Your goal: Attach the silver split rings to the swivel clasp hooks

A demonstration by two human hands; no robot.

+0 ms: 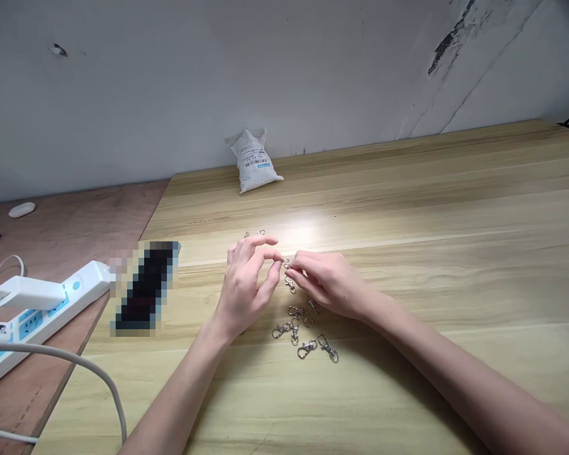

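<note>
A small silver split ring (287,262) sits between my two hands, pinched from both sides. My left hand (249,278) grips it with thumb and index fingertip, the other fingers curled loosely above. From the right, my right hand (329,278) holds it with thumb and fingers pressed together. Just below is a silver lobster clasp (290,285); whether it hangs from the ring or lies on the table, I cannot tell. Nearer to me lie several more clasps, among them one clasp (328,348) at the right and another clasp (307,349) beside it, with a loose ring (308,322).
Small metal pieces (261,232) lie beyond my left hand. A white labelled bag (256,163) stands near the wall. To the left are a pixelated dark object (145,287), a white power strip (83,287) and a grey cable (95,370). A white case (21,210) lies farther back.
</note>
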